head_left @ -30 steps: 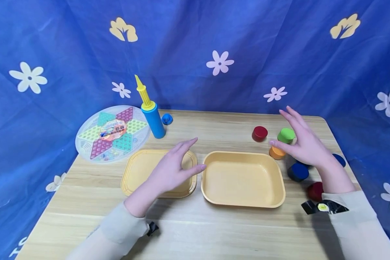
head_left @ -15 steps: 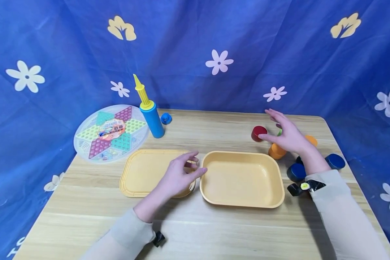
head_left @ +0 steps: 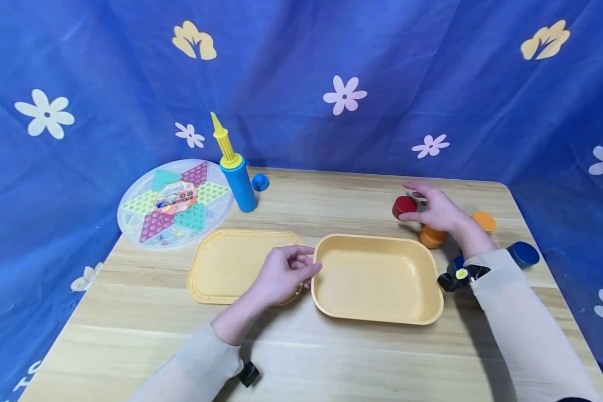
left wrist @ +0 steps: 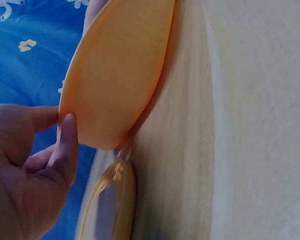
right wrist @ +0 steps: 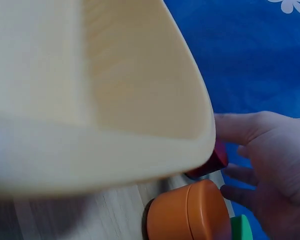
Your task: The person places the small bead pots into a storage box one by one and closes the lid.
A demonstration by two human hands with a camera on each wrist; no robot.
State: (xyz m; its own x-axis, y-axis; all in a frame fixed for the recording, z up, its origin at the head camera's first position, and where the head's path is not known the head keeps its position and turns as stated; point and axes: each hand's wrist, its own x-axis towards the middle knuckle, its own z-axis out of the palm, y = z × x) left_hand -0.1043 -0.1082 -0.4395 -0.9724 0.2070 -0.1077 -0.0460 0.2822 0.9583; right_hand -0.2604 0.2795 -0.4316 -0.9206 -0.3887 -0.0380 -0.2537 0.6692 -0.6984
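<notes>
My left hand pinches the left rim of a pale yellow plastic box, thumb at the rim and fingers outside. In the left wrist view, its thumb and finger meet at the edge of the box. Over at the back right, my right hand is spread around a small red tub, thumb in front of it and fingers behind. An orange tub stands just below that palm. The right wrist view shows the red tub partly hidden behind the box's corner, with a green tub lower down.
A flat yellow lid lies left of the box. Behind it are a Chinese checkers board, a blue and yellow hand pump and a small blue piece. Another orange tub and a dark blue tub stand right.
My right hand has moved left and down from above the green tub to around the red one. My left hand has lowered and closed its fingers onto the box's rim.
</notes>
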